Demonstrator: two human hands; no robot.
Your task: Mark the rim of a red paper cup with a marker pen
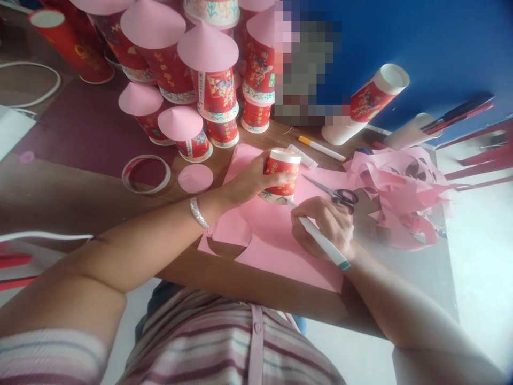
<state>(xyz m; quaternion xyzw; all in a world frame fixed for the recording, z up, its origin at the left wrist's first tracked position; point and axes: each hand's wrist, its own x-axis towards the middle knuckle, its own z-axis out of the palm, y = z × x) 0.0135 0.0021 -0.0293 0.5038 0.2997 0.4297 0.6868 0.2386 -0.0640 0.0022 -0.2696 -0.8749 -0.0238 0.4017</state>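
My left hand (256,179) is wrapped round a red paper cup (282,166) with gold print, held over a pink paper sheet (276,230). Along the cup's white lower band run dark green marks. In my right hand (326,224) is a white marker pen (320,240) with a green end, its tip at that band. Just beyond my right hand, black-handled scissors (339,195) lie on the pink sheet. A round cutout leaves a gap at the sheet's near left. Left of the cup rests a small pink paper cone (195,178).
Several red cups with pink cone tops (208,48) stand stacked at the back left. A cardboard ring (146,174) lies before them. Pink paper scraps (404,187) heap at the right, near a pen holder (414,131). A yellow-capped marker (320,148) lies behind the sheet.
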